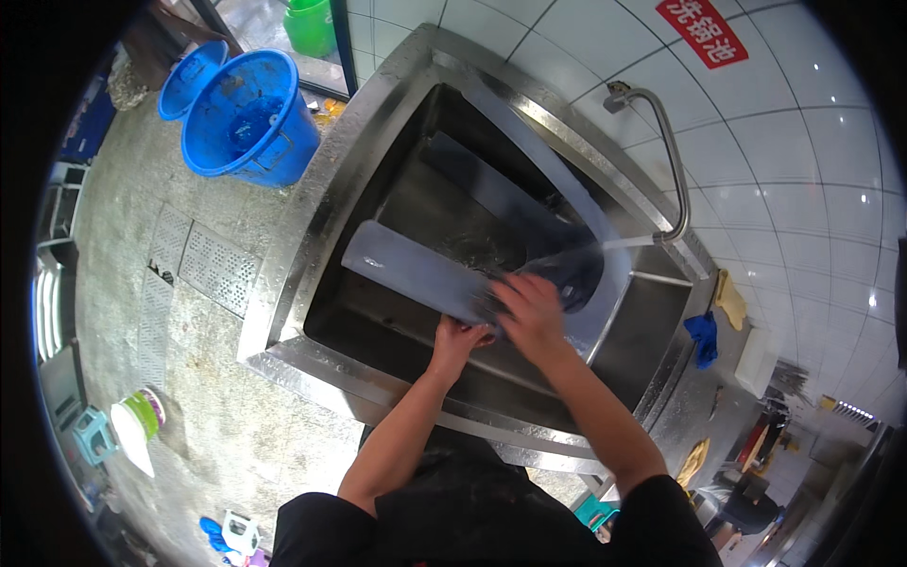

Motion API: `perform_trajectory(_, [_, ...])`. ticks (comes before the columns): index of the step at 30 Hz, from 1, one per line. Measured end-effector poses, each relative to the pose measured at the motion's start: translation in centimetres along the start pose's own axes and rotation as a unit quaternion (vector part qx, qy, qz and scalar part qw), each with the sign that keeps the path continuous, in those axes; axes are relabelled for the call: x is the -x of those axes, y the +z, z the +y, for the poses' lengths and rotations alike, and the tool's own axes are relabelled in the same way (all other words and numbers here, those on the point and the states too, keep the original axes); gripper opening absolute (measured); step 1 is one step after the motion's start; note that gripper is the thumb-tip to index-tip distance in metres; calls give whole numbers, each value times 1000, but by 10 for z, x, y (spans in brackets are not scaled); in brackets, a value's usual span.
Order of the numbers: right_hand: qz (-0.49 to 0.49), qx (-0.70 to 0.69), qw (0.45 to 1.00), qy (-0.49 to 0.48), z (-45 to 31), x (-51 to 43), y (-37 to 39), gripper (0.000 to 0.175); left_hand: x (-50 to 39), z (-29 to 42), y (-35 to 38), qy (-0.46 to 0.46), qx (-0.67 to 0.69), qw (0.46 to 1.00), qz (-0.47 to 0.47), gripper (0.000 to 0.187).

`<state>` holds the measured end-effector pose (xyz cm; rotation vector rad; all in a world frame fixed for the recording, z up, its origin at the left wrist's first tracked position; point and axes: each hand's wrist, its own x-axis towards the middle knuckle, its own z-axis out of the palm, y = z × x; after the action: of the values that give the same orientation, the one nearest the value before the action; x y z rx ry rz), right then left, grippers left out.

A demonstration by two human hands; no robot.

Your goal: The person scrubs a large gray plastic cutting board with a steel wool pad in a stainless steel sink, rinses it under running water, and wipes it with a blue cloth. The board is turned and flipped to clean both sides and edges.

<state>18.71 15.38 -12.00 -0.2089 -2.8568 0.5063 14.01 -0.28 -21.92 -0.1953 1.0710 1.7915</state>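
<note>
A large grey panel [418,266] with long strip-like arms lies tilted inside the stainless-steel sink [333,188]. My left hand [457,344] grips the near edge of one arm of it, thumb against the edge. Over that same arm, my right hand [531,312] is blurred by motion. Its fingers curl around what looks like a dark scouring pad [487,303], pressed on the panel's surface. Water runs from the tap spout [627,242] onto the panel, just beyond my right hand. The panel's lower right part is partly hidden behind my hand.
A curved metal tap [673,156] rises at the tiled wall. Left of the sink stand a blue bucket [283,152] and a floor drain grate [220,269]. Blue [701,339] and yellow [730,299] cloths lie on the right-hand counter. A white-and-green tub [142,418] is on the floor.
</note>
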Motion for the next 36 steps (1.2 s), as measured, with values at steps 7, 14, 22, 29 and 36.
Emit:
perform_trajectory(7, [-18, -54, 998, 15, -66, -115, 63, 48, -6, -25, -23, 44, -103, 994, 7, 37])
perform_trajectory(14, [-24, -27, 998, 45, -23, -46, 19, 56, 0, -2, -2, -6, 6, 1000, 23, 41])
perform_trajectory(22, [46, -61, 997, 0, -55, -104, 50, 49, -2, -9, -12, 20, 14, 999, 21, 43])
perform_trajectory(29, [-20, -80, 995, 59, -32, -74, 23, 56, -1, 4, -4, -22, -94, 995, 4, 44])
perform_trajectory(36, [-16, -38, 999, 34, -15, -44, -1, 58, -3, 0, -5, -33, -43, 998, -29, 48])
